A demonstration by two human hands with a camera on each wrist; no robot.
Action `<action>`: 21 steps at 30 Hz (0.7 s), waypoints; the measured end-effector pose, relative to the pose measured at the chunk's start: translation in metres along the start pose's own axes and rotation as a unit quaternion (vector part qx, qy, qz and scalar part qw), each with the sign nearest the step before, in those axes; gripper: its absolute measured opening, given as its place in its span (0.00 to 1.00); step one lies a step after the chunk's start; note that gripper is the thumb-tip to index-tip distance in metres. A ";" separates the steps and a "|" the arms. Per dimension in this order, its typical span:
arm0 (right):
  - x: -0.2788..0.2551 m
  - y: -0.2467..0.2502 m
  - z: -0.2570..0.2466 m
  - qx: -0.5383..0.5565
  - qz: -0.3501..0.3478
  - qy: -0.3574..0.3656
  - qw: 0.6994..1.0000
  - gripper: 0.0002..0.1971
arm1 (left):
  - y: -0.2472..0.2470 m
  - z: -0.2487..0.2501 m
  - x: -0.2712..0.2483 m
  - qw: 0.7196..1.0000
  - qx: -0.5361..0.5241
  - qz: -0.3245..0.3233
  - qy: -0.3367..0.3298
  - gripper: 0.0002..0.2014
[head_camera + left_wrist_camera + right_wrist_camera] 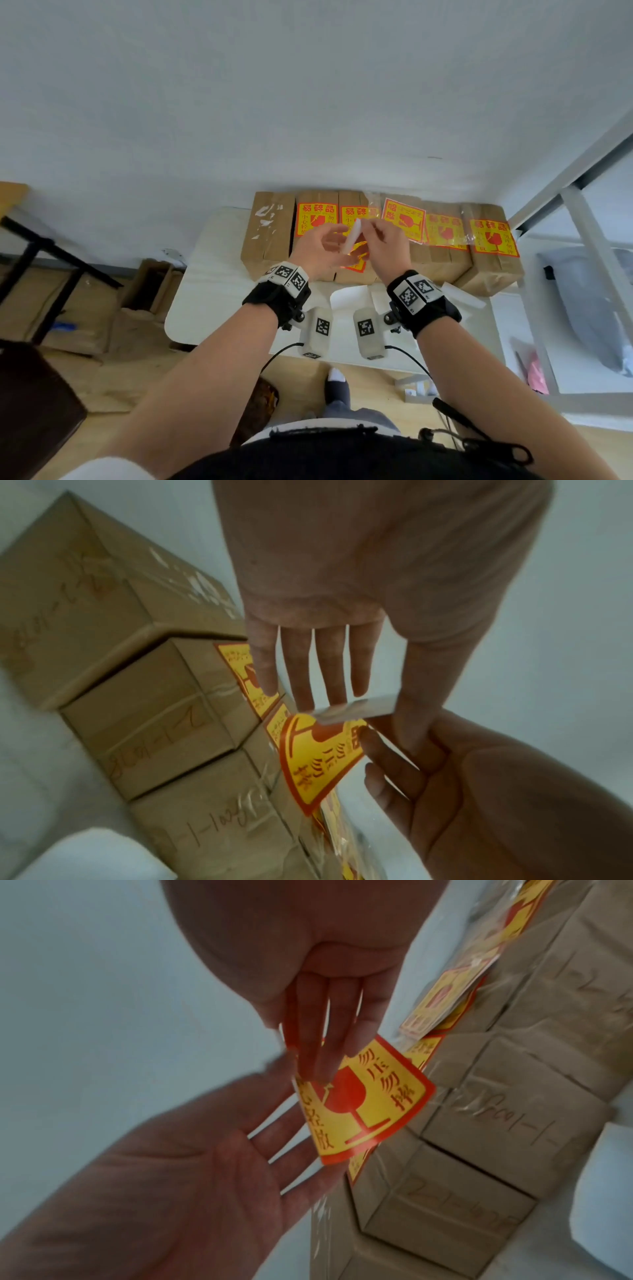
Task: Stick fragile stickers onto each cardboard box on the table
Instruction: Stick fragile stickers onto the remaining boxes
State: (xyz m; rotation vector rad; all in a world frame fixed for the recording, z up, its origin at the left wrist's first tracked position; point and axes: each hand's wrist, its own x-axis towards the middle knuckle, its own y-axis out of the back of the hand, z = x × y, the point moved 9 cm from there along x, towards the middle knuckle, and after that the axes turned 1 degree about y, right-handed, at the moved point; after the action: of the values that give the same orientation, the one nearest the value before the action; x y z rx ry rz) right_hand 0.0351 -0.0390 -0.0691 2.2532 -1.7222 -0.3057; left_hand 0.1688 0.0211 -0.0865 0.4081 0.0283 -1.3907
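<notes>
Several brown cardboard boxes stand in a row at the far edge of the white table. The leftmost box bears only white residue; the other boxes carry yellow-and-red fragile stickers. Both hands are raised together over the row. My right hand pinches a curled fragile sticker by its corner. My left hand, fingers nearly straight, holds the white backing strip between thumb and fingertips.
A clear bag of spare stickers lies on top of the middle boxes. Discarded white backing papers lie on the table near its front edge. Flattened cardboard covers the floor at left. A metal frame stands at right.
</notes>
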 end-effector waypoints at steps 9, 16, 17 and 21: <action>0.008 -0.057 -0.019 0.002 -0.105 0.052 0.993 0.17 | 0.069 -0.017 0.000 0.989 -0.046 0.135 0.023 0.16; 0.048 -0.061 -0.001 -0.106 -0.033 -0.007 0.994 0.13 | 0.121 -0.047 0.012 0.957 -0.114 0.245 0.109 0.14; 0.053 -0.066 0.002 -0.108 -0.041 -0.018 0.993 0.14 | 0.128 -0.049 0.012 0.950 -0.125 0.259 0.121 0.13; 0.071 -0.106 0.007 -0.103 -0.120 -0.015 0.987 0.03 | 0.145 -0.058 0.020 0.936 -0.121 0.296 0.147 0.06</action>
State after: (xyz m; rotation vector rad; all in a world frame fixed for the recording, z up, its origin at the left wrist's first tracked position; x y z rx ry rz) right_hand 0.1474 -0.0824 -0.1124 2.3095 -1.3615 -0.5453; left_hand 0.3246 0.0373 -0.1077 0.3743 0.2975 -0.7109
